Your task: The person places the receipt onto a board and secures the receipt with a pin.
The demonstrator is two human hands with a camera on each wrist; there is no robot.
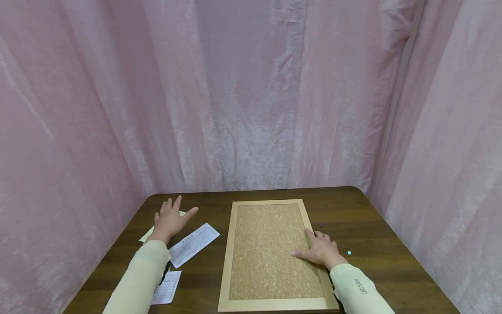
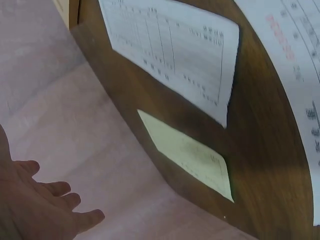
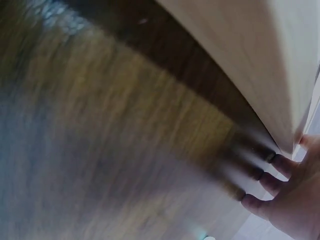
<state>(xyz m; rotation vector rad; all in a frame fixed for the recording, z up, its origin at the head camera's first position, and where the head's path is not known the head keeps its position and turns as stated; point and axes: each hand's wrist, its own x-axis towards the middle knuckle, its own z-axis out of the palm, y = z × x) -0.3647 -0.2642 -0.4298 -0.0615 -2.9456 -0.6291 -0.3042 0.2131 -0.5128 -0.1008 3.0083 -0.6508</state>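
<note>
Nearest me lies the corkboard, flat on the table with its short edge toward me, its cork face bare. I have my right hand lying on its right frame, fingers straight and a little spread, thumb out on the cork, pressing rather than gripping; the right wrist view shows those fingertips at the frame's edge. My left hand is wide open above the papers on the left, fingers fanned and holding nothing; whether it touches anything I cannot tell. Under it sits a yellow slip, with a white sheet just beside it and another white sheet closer to me. A few small pins lie loose to the right of the board. By my reading nothing is pinned yet: the papers are still on the table and the board is only being steadied, so almost all the work remains.
</note>
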